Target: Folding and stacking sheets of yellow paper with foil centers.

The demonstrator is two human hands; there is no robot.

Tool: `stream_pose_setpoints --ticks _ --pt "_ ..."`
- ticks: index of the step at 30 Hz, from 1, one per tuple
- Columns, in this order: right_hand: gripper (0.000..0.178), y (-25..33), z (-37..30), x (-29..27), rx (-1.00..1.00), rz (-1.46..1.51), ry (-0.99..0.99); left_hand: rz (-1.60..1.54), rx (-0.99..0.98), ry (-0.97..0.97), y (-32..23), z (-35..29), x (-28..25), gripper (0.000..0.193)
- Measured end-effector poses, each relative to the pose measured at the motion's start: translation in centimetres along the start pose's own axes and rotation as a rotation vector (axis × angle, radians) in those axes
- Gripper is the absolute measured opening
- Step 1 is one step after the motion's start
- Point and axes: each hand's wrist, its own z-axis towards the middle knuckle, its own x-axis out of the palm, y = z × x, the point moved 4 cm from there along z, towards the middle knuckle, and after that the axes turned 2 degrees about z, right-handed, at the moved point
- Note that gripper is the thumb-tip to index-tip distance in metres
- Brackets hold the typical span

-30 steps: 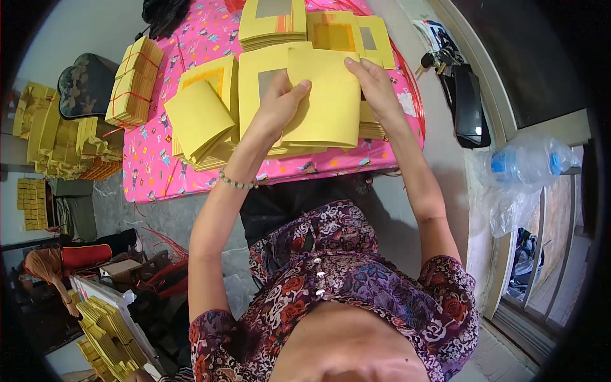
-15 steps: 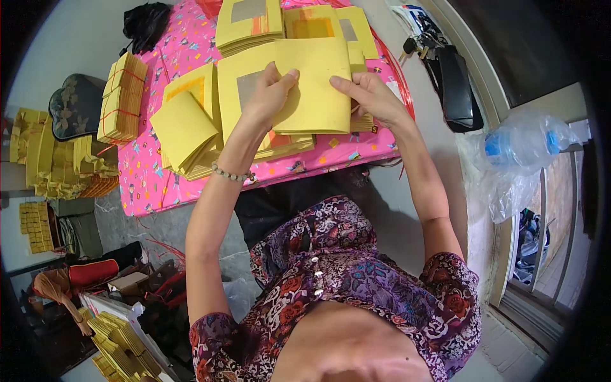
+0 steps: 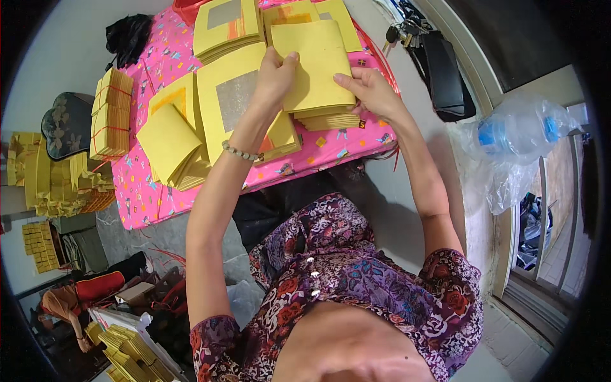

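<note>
Both my hands are at a folded yellow paper sheet (image 3: 318, 70), which lies over a thick pile of yellow sheets (image 3: 328, 120) at the table's near right. My left hand (image 3: 273, 84), with a bead bracelet above the wrist, grips the sheet's left edge, fingers closed. At its right edge my right hand (image 3: 371, 95) has the thumb on top and the other fingers curled at the side, partly hidden. Just left of it, a yellow sheet with a grey square (image 3: 233, 102) tops another stack. Farther left sits a pile of folded yellow sheets (image 3: 168, 141).
The table wears a pink printed cover (image 3: 145, 194). More yellow stacks (image 3: 226, 28) stand at its back. A bundle tied with red string (image 3: 109, 118) is at the left. Keys (image 3: 407, 35) and a black case (image 3: 442, 73) lie right; a bagged plastic bottle (image 3: 519, 130) is beyond.
The folded sheet has shifted right, off the stack with the grey square and onto the right pile. My left hand moved right relative to that stack, uncovering the grey square.
</note>
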Motion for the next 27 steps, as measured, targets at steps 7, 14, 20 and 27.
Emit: stream_pose_setpoints --ticks 7,14,20,27 --pt "0.035 -3.8 -0.1 -1.5 0.037 -0.164 0.001 0.396 -0.040 -0.032 2.2 1.5 1.9 0.032" --pt "0.035 -5.2 -0.3 -1.4 0.040 -0.290 -0.087 0.499 -0.077 0.134 4.2 3.2 3.2 0.039" --pt "0.031 -6.2 -0.4 -1.4 0.034 -0.205 -0.060 0.600 -0.117 0.134 5.2 3.3 3.4 0.043" --pt "0.034 -5.4 -0.4 -1.3 0.029 -0.428 -0.133 0.668 -0.086 0.123 4.2 2.7 3.6 0.039"
